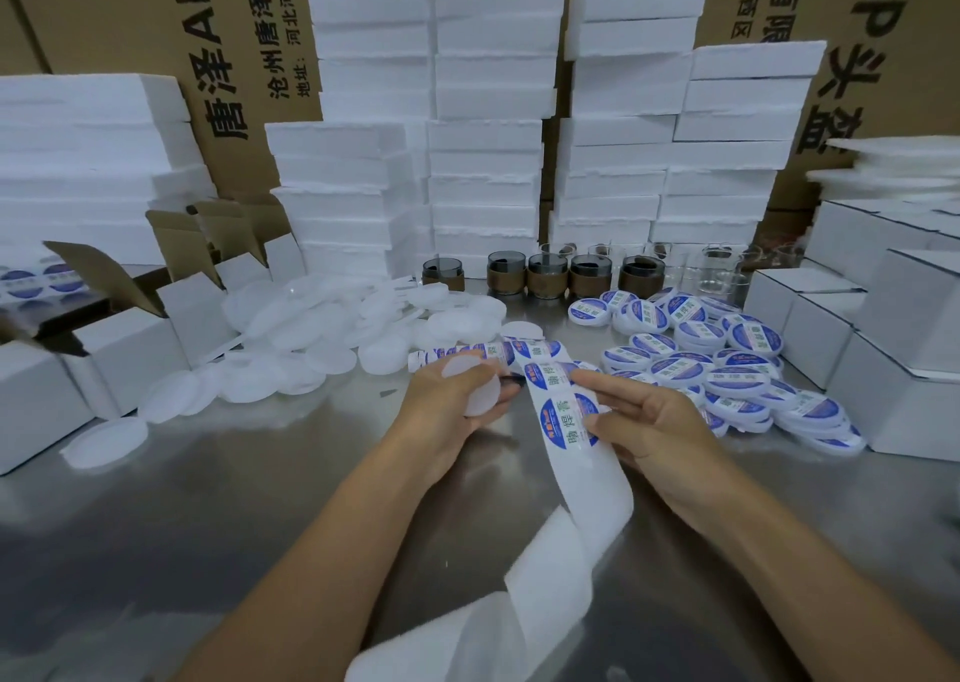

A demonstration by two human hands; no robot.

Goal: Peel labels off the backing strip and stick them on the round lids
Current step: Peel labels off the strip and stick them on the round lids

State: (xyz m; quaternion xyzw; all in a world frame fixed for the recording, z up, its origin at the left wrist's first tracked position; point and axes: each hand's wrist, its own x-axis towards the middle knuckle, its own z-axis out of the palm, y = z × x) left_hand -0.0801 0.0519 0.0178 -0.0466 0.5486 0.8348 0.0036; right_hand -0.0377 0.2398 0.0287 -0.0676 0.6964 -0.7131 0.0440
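Note:
My left hand (447, 411) grips a plain white round lid (480, 387) above the steel table. A white backing strip (561, 520) with round blue-and-white labels runs from the far middle of the table between my hands and curls down toward me. My right hand (644, 421) pinches the edge of a label (566, 421) on the strip. A heap of unlabelled white lids (322, 333) lies to the left. To the right lies a pile of labelled lids (727, 364).
Open white cartons (135, 338) stand at the left and closed white boxes (883, 338) at the right. Several dark and clear glass jars (545, 273) line the back, in front of stacked white foam blocks (493, 161) and brown cardboard boxes. The steel table (208, 525) is bare near me.

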